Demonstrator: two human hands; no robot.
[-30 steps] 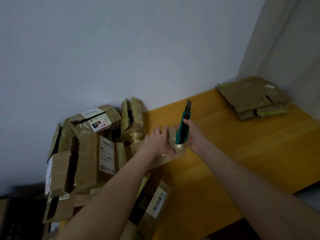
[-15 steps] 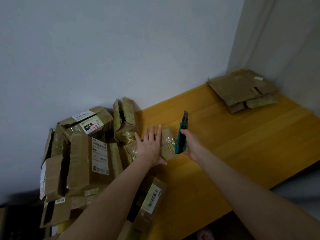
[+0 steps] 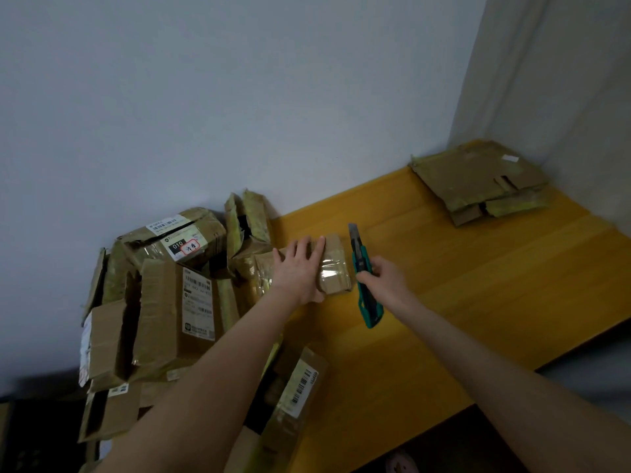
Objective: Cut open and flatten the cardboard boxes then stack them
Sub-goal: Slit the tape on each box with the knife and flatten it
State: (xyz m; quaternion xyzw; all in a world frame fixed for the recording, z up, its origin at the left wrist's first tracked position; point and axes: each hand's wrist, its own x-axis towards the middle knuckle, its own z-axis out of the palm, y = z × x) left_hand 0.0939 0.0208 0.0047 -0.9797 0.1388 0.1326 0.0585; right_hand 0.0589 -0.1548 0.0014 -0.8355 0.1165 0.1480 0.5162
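Note:
A small taped cardboard box lies on the yellow wooden table, at the right edge of a heap of boxes. My left hand lies flat on top of it, fingers spread, thumb wrapped around its near side. My right hand grips a green utility knife just right of the box, with the blade pointing up and away. A stack of flattened cardboard rests in the far right corner of the table.
The heap of taped, labelled boxes fills the table's left side against the white wall. Another labelled box lies under my left forearm near the front edge. A second wall meets the table at the right.
My left hand slid further onto the small box and now holds it. The knife in my right hand dropped lower beside the box. The camera view shifted slightly.

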